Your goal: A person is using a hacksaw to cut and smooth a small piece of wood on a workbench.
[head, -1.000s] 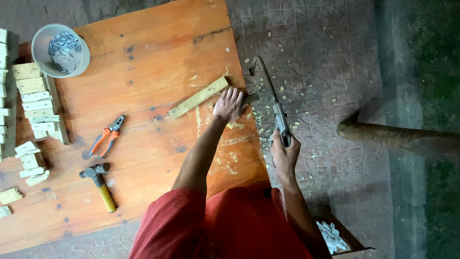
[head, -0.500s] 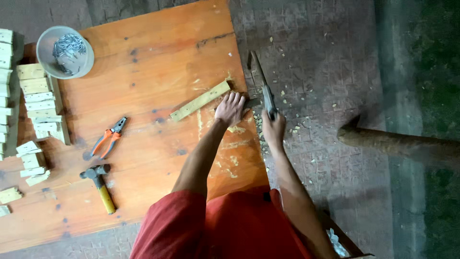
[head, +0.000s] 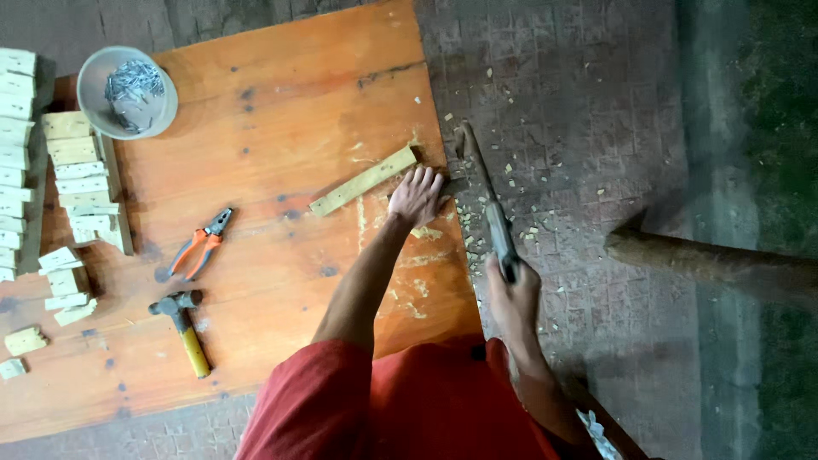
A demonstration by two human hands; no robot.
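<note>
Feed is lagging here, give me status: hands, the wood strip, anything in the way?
Left hand pressing wood strip flat at table edge. Right hand gripping saw, blade beside strip's end. Pliers, hammer well clear.

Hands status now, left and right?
Left hand: open, flat, pressing the long pale wooden strip.
Right hand: closed on the dark-handled handsaw.
</note>
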